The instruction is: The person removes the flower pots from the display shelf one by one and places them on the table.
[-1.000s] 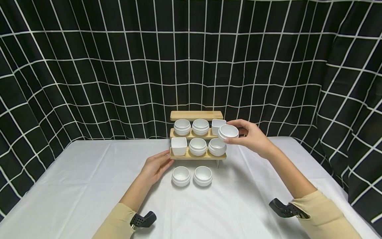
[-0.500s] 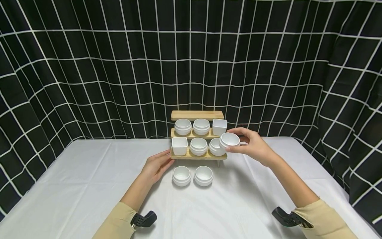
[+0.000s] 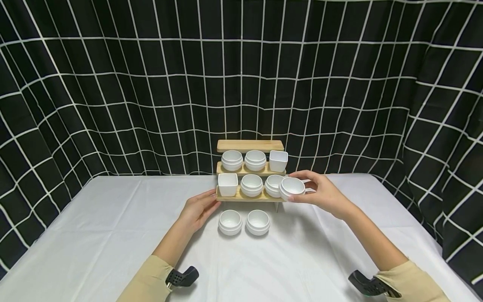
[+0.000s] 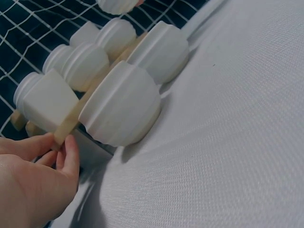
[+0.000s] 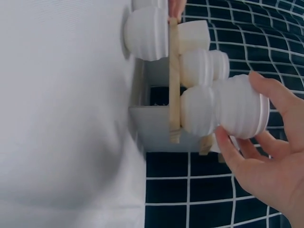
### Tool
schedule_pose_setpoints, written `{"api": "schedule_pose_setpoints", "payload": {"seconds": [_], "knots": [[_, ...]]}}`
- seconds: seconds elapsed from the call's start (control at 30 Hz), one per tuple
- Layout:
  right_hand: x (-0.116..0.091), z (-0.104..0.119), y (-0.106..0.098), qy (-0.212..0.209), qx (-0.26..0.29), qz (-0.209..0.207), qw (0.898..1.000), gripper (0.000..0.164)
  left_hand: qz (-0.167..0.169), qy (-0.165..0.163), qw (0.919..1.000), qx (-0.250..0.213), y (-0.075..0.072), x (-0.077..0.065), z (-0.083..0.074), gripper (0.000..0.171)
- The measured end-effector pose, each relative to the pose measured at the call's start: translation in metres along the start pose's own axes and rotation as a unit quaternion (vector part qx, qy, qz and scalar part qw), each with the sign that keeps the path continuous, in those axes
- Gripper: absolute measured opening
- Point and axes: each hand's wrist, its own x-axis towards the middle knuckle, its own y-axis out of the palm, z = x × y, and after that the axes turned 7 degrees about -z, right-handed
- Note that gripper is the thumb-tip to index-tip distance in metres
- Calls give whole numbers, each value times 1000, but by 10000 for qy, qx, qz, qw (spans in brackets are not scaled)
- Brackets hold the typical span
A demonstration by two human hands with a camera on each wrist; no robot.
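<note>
My left hand (image 3: 196, 211) pinches the left end of the lowest board (image 3: 249, 199) of a three-tier wooden stand; the left wrist view shows fingers and thumb on that board's end. My right hand (image 3: 325, 193) holds a white round bowl (image 3: 292, 187) between thumb and fingers. This bowl overlaps the right-hand round bowl (image 3: 272, 185) on the lowest board; in the right wrist view it is close over that one. Also on this board are a white square cup (image 3: 227, 185) at left and another round bowl (image 3: 251, 186) in the middle.
Two round bowls (image 3: 232, 161) and a square cup (image 3: 278, 162) stand on the middle board; the top board (image 3: 250, 145) is bare wood. Two more bowls (image 3: 229, 223) sit on the white tablecloth (image 3: 124, 218) in front. Behind hangs a black curtain (image 3: 151, 84) with white grid lines.
My right hand has lowered the bowl from beside the middle board's square cup to the right end of the lowest board. My left hand stays at the board's left end.
</note>
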Motion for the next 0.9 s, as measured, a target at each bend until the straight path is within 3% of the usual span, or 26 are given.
{"api": "schedule_pose_setpoints", "payload": {"seconds": [0.9], "knots": [[-10,-28,10,-159,330,352,9987,61,-6,29,10000,-38,1,-1,-1,43]]}}
